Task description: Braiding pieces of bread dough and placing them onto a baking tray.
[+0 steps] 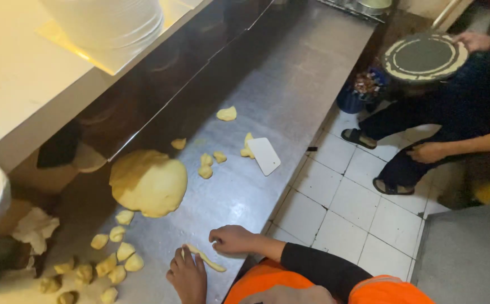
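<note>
A thin strip of yellow dough (206,259) lies on the steel counter (273,84) near its front edge. My left hand (187,277) rests on the strip's near end, fingers pressed down on it. My right hand (232,239) sits just beyond the strip with its fingers curled; contact with the dough is unclear. A big mound of dough (149,183) lies further along the counter. Several small cut dough pieces (116,256) are spread beside my left hand.
A white plastic scraper (264,155) and more dough bits (211,162) lie mid-counter. A stack of white plates (110,19) stands on the upper shelf. Another person stands on the white tiled floor (340,197) holding a round dark tray (424,56).
</note>
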